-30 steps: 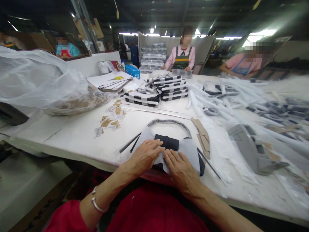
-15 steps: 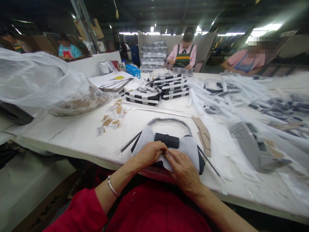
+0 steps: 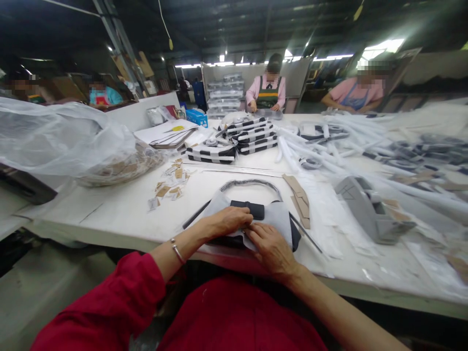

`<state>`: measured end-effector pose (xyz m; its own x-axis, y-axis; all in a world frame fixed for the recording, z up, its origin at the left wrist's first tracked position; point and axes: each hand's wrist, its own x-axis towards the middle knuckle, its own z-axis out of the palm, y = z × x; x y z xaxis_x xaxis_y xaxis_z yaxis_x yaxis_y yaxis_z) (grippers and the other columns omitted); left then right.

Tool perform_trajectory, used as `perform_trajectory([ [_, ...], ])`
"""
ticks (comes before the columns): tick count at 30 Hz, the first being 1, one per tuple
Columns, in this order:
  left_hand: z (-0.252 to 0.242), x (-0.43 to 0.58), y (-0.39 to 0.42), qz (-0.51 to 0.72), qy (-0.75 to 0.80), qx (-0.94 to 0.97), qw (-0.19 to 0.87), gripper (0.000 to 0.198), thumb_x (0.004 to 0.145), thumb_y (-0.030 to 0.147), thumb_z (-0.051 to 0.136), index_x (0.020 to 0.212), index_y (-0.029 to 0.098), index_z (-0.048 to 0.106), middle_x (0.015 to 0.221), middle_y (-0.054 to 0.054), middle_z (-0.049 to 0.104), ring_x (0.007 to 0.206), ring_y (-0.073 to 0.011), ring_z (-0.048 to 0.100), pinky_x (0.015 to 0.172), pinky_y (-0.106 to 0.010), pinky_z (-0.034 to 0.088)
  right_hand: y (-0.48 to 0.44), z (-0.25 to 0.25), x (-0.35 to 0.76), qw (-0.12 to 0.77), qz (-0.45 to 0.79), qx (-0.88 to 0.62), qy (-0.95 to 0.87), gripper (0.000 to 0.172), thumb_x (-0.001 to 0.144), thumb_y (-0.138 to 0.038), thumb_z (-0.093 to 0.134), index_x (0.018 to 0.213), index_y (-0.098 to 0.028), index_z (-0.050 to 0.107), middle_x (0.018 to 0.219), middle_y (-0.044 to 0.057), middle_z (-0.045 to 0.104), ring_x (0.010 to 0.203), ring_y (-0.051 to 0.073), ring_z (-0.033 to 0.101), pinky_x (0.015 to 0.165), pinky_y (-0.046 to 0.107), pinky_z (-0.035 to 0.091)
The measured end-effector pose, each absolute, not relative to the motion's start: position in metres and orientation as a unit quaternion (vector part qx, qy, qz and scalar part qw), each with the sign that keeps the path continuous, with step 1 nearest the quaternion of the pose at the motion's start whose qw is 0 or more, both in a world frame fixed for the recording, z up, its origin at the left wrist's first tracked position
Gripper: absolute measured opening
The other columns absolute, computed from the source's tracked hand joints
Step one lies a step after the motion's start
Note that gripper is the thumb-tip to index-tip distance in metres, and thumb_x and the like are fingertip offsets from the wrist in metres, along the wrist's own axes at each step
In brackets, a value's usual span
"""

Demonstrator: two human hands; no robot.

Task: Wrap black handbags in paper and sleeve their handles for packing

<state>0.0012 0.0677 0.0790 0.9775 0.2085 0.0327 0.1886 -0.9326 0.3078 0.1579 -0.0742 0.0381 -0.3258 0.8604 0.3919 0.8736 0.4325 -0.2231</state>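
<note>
A black handbag [image 3: 296, 239] lies on the table in front of me, its front covered by pale grey wrapping sheet [image 3: 277, 219]. A black flap strap [image 3: 257, 210] shows at its middle, and its wrapped handle [image 3: 252, 183] arches away from me. My left hand [image 3: 232, 220] comes over the bag from the left, fingers pinched just below the strap. Against it, my right hand [image 3: 272, 246] has thumb and fingers pressed together at the same spot. A tiny shiny piece shows between the fingertips; its kind is too small to tell.
Loose tags [image 3: 170, 183] lie left of the bag, near a big plastic bag [image 3: 58, 141]. Brown card strips [image 3: 298, 195] and a grey tape dispenser [image 3: 369, 209] sit to the right. Wrapped black-and-white bundles [image 3: 252, 136] are stacked behind. A co-worker [image 3: 268, 92] works across the table.
My view has tilted and shifted slightly, so the table and bag appear a little further left. My left hand has turned over more across the strap; both hands stay at the bag's front.
</note>
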Motion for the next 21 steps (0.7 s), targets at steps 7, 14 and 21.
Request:
perform_trajectory([
  [7, 0.101, -0.001, 0.08, -0.002, 0.009, 0.985, 0.172, 0.016, 0.091, 0.005, 0.053, 0.084, 0.019, 0.058, 0.085, 0.002, 0.055, 0.068, -0.01, 0.051, 0.062, -0.022, 0.04, -0.075, 0.031, 0.159, 0.272, -0.002, -0.501, -0.822, 0.055, 0.071, 0.0, 0.065, 0.122, -0.02, 0.055, 0.127, 0.01, 0.061, 0.117, 0.027, 0.055, 0.1, 0.043, 0.046],
  [14, 0.087, 0.002, 0.086, 0.014, -0.007, 0.982, 0.187, 0.019, 0.092, 0.004, 0.049, 0.085, 0.019, 0.058, 0.085, 0.0, 0.055, 0.074, -0.0125, 0.053, 0.067, -0.022, 0.042, -0.07, 0.034, 0.158, 0.267, 0.046, -0.542, -0.796, 0.053, 0.074, -0.01, 0.07, 0.124, -0.019, 0.055, 0.118, 0.01, 0.064, 0.111, 0.025, 0.059, 0.097, 0.039, 0.049],
  [21, 0.092, -0.002, 0.085, 0.004, -0.024, 0.985, 0.171, 0.013, 0.094, 0.008, 0.053, 0.092, 0.019, 0.06, 0.095, -0.003, 0.06, 0.085, -0.014, 0.057, 0.075, -0.022, 0.044, -0.058, 0.043, 0.163, 0.239, 0.094, -0.545, -0.798, 0.041, 0.074, -0.019, 0.075, 0.113, -0.022, 0.066, 0.11, 0.005, 0.068, 0.105, 0.022, 0.063, 0.095, 0.035, 0.05],
])
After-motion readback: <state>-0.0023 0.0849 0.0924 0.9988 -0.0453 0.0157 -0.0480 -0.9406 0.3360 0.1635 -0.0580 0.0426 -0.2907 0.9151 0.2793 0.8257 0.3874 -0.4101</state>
